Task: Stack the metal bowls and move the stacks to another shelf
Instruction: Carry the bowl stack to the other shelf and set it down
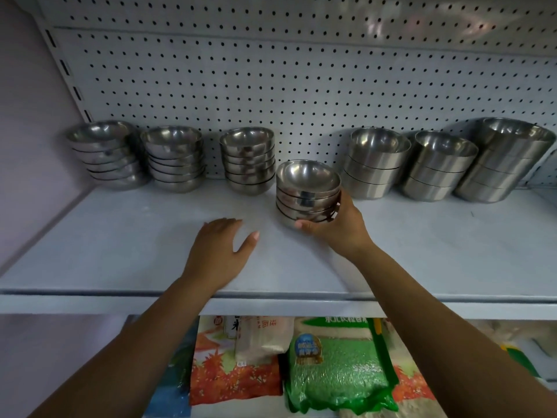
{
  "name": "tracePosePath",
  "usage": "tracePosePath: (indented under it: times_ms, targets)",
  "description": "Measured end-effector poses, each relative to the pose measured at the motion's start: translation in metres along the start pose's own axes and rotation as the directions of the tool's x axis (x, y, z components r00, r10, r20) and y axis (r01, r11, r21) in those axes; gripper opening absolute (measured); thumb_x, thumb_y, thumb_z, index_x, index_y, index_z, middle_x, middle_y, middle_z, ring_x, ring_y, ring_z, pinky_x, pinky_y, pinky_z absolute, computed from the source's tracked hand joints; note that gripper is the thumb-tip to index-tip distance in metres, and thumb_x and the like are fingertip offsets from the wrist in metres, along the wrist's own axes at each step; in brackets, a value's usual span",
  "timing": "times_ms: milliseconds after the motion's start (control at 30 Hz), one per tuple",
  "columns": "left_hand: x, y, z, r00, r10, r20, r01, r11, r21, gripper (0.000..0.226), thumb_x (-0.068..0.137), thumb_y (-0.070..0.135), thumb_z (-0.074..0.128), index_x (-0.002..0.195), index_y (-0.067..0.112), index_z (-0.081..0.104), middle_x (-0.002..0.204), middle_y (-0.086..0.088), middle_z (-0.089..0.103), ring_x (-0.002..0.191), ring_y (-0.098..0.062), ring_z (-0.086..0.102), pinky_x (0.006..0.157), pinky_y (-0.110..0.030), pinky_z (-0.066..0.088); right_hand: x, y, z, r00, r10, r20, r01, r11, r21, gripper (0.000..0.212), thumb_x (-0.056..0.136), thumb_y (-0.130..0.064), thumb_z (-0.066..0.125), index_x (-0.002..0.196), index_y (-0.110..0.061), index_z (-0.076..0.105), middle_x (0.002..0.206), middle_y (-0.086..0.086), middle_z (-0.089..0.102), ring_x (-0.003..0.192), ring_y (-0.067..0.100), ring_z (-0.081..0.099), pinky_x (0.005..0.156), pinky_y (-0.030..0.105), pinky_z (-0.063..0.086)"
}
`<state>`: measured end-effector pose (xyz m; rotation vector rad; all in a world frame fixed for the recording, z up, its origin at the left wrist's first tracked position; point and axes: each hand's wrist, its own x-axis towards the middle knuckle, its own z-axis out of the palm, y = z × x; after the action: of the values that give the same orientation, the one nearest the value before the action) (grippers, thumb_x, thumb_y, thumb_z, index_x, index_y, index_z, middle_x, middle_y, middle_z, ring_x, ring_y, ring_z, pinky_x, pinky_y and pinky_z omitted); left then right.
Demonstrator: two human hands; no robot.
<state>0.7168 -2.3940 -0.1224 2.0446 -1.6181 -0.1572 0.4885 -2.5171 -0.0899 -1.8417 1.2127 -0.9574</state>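
Observation:
A stack of several small metal bowls (pixel 306 188) stands on the grey shelf (pixel 120 251), a little in front of the back row. My right hand (pixel 337 227) wraps its lower right side, thumb under the front edge. My left hand (pixel 221 245) hovers flat over the shelf to the left of that stack, fingers apart, holding nothing. Along the pegboard stand three more stacks of small bowls (pixel 108 155) (pixel 174 158) (pixel 248 159). Right of them are three stacks of taller, straight-sided bowls (pixel 373 164) (pixel 437 167) (pixel 506 161).
A white pegboard wall (pixel 271 79) backs the shelf. A pale side wall (pixel 27 131) closes the left end. Below the shelf's front lip lie bags of rice, one orange and white (pixel 238 366), one green (pixel 337 369).

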Motion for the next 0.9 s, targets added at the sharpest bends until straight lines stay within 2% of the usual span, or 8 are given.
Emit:
tracePosePath:
  times_ms: [167,267,333,433,533,633,800,900]
  targets:
    - [0.004,-0.002,0.001,1.0,0.001,-0.01,-0.001,1.0,0.009,0.061,0.1,0.055,0.05,0.14,0.01,0.06,0.149,-0.007,0.054,0.14,-0.024,0.045,0.118,-0.038,0.036,0.033,-0.002,0.008,0.998,0.049,-0.048,-0.049,0.999,0.007,0.11,0.062,-0.036,0.099,0.15,-0.018,0.036,0.124,-0.011,0.055,0.108,0.009,0.056,0.09,0.024,0.045]
    - [0.009,-0.007,0.004,1.0,0.025,-0.017,-0.025,0.998,0.05,0.057,0.099,0.053,0.054,0.135,0.01,0.064,0.145,-0.005,0.057,0.137,-0.023,0.046,0.114,-0.035,0.038,0.053,0.001,0.012,0.994,0.08,-0.071,-0.078,0.997,0.021,0.11,0.059,-0.036,0.1,0.148,-0.017,0.037,0.13,-0.006,0.059,0.114,0.013,0.06,0.096,0.028,0.05]
    - [0.009,-0.007,0.005,0.999,0.03,-0.026,-0.028,0.998,0.049,0.055,0.099,0.053,0.056,0.133,0.011,0.065,0.143,-0.005,0.059,0.134,-0.024,0.048,0.113,-0.035,0.039,0.063,0.002,0.015,0.991,0.093,-0.092,-0.091,0.995,0.029,0.111,0.058,-0.035,0.101,0.148,-0.016,0.038,0.134,-0.003,0.059,0.116,0.016,0.061,0.1,0.03,0.051]
    - [0.009,-0.006,0.005,0.999,0.033,-0.034,-0.031,0.997,0.068,0.053,0.098,0.052,0.057,0.13,0.01,0.066,0.138,-0.005,0.062,0.129,-0.025,0.052,0.108,-0.036,0.042,0.073,-0.001,0.017,0.989,0.111,-0.097,-0.106,0.993,0.053,0.11,0.063,-0.029,0.099,0.15,-0.012,0.034,0.136,-0.001,0.057,0.11,0.012,0.058,0.096,0.025,0.048]
    - [0.009,-0.006,0.005,0.999,0.028,-0.038,-0.025,0.997,0.076,0.053,0.098,0.053,0.058,0.128,0.011,0.066,0.133,-0.003,0.064,0.125,-0.025,0.053,0.105,-0.037,0.043,0.081,-0.001,0.017,0.987,0.131,-0.089,-0.124,0.99,0.073,0.109,0.066,-0.026,0.098,0.151,-0.011,0.032,0.134,-0.001,0.056,0.11,0.012,0.057,0.101,0.029,0.049]
    - [0.01,-0.008,0.005,0.998,0.035,-0.047,-0.031,0.997,0.073,0.05,0.098,0.052,0.058,0.126,0.011,0.067,0.132,-0.004,0.064,0.124,-0.026,0.054,0.105,-0.039,0.044,0.09,0.001,0.016,0.986,0.147,-0.076,-0.141,0.987,0.083,0.108,0.065,-0.026,0.098,0.15,-0.011,0.032,0.13,-0.002,0.055,0.116,0.015,0.057,0.107,0.033,0.049]
    - [0.013,-0.011,0.008,0.998,0.037,-0.042,-0.032,0.994,0.105,0.054,0.098,0.057,0.051,0.126,0.014,0.067,0.131,-0.002,0.063,0.123,-0.026,0.054,0.104,-0.041,0.044,0.102,0.008,0.016,0.984,0.16,-0.074,-0.154,0.985,0.076,0.105,0.065,-0.026,0.099,0.146,-0.012,0.034,0.128,-0.001,0.058,0.118,0.018,0.059,0.108,0.038,0.05]
    - [0.014,-0.01,0.008,0.999,0.023,-0.037,-0.019,0.994,0.107,0.055,0.098,0.059,0.049,0.128,0.016,0.065,0.134,0.0,0.061,0.126,-0.024,0.051,0.107,-0.042,0.041,0.106,0.009,0.016,0.983,0.168,-0.071,-0.165,0.985,0.046,0.104,0.066,-0.029,0.098,0.147,-0.011,0.034,0.125,-0.003,0.057,0.116,0.018,0.058,0.105,0.036,0.05]
